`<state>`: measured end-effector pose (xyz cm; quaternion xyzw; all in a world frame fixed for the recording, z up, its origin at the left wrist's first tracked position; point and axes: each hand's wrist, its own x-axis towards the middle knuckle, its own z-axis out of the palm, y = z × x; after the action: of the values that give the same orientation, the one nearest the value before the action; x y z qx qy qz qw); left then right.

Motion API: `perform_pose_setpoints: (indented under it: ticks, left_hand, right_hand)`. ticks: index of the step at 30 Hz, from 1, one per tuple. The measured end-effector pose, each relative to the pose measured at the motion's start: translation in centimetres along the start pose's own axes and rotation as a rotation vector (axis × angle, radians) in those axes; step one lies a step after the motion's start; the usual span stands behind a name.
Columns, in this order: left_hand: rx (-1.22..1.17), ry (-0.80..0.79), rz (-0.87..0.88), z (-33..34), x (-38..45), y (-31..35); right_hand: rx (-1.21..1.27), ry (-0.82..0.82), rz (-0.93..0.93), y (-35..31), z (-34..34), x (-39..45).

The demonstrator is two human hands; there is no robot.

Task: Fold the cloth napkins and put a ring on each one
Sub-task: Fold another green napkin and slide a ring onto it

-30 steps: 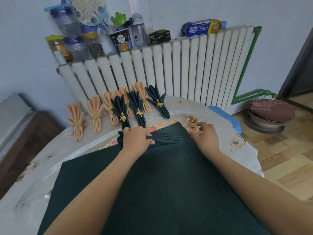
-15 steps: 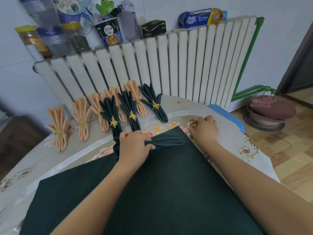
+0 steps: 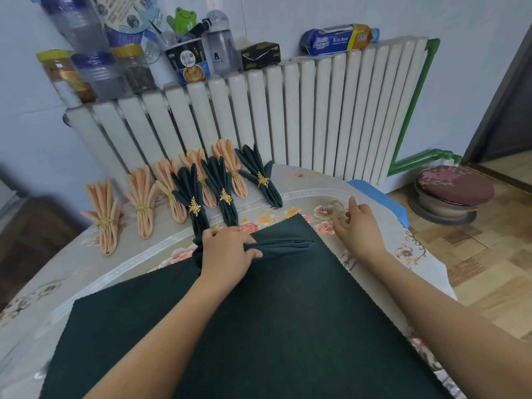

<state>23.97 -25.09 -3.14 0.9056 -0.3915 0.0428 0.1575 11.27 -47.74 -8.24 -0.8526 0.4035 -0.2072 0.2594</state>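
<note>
Here the left hand (image 3: 227, 251) sits at the far corner of the flat dark green cloth (image 3: 259, 326), its fingers curled around a pleated dark green napkin (image 3: 279, 245) that lies crosswise on that cloth, the free end sticking out to the right of the thumb. The left forearm runs in from the lower left, straight over the flat cloth. The right hand (image 3: 359, 226) is off the cloth's right edge, over the flowered cover of the desk (image 3: 417, 254), with its fingertips pinching a thin gold ring (image 3: 335, 207) that sits just beyond them; the ring is blurred, so I cannot tell whether it is lifted or touching the cover. The right forearm comes in from the lower right, crossing the cloth's corner.

At the back of the desk, in front of the white radiator (image 3: 288, 116), finished napkins stand in a slanting row, each with a gold leaf ring at its waist: five peach napkins (image 3: 106, 217) and three dark green ringed napkins (image 3: 218, 191), the green ones just in front of the rightmost peach ones. Counting the bundle in the left hand, that makes four folded green napkins, plus one flat cloth
</note>
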Motion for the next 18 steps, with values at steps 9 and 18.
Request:
perform_pose_setpoints:
  ticks: [9, 18]
  left_hand:
    - [-0.129, -0.018, -0.025, -3.1, -4.5, 0.2]
    - [-0.379, -0.129, 0.041, -7.6, -10.7, -0.7]
  right_hand:
    - [0.449, -0.086, -0.23, -2.7, -4.0, -10.4]
    - [0.472, -0.32, -0.45, -5.1, -6.0, -18.4]
